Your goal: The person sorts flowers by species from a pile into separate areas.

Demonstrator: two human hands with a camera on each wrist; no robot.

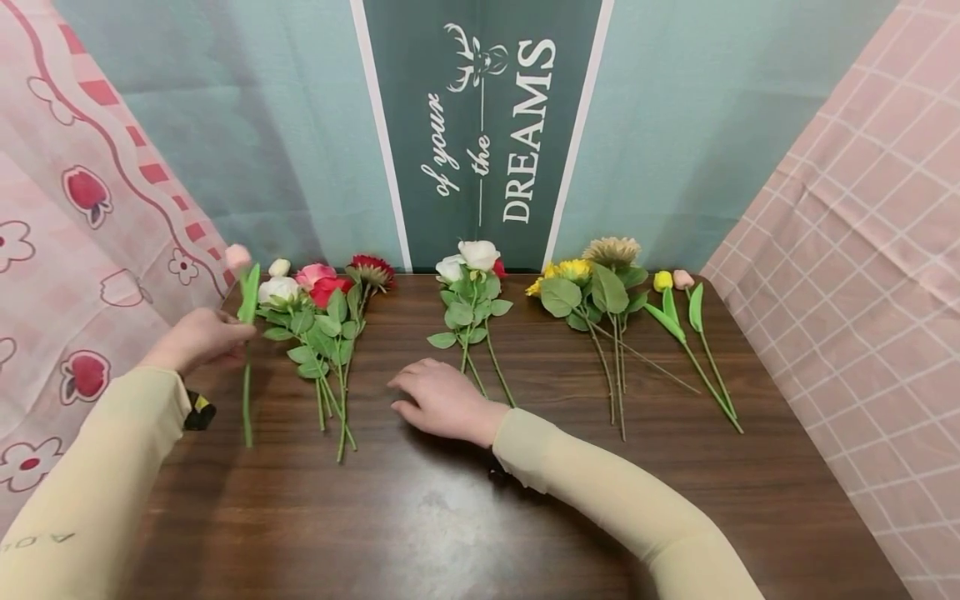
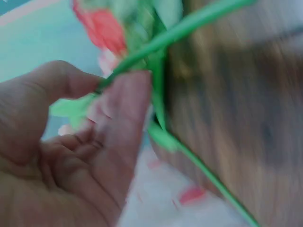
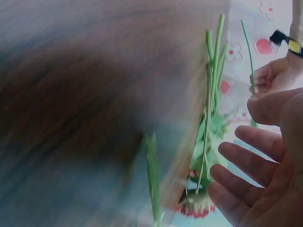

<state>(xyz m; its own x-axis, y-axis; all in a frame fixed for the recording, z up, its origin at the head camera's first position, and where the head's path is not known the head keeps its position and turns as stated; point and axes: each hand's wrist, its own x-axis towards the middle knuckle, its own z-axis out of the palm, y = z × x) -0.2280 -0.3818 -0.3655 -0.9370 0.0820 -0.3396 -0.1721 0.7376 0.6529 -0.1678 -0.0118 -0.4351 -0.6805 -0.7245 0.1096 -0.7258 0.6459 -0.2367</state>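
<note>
At the left end of the table my left hand [image 1: 198, 340] pinches a pink tulip [image 1: 248, 392] by its green stem, the bloom pointing up. In the left wrist view, thumb and fingertips meet on the stem [image 2: 189, 23]; a second green stem [image 2: 208, 172] runs behind the hand. Beside it lies a bunch with a white rose [image 1: 279, 291], pink and red roses [image 1: 330, 291] and a dark red flower [image 1: 372, 272]. My right hand [image 1: 444, 402] is over the middle of the table, fingers spread and holding nothing, near the stems of the white roses [image 1: 478, 255].
Right of the white roses lie yellow flowers [image 1: 572, 270] and a beige flower [image 1: 611, 252] with long stems. Farther right are a yellow tulip [image 1: 663, 281] and a pink tulip [image 1: 682, 279]. Curtains [image 1: 862, 250] enclose the brown wooden table [image 1: 360, 533] at the back and sides.
</note>
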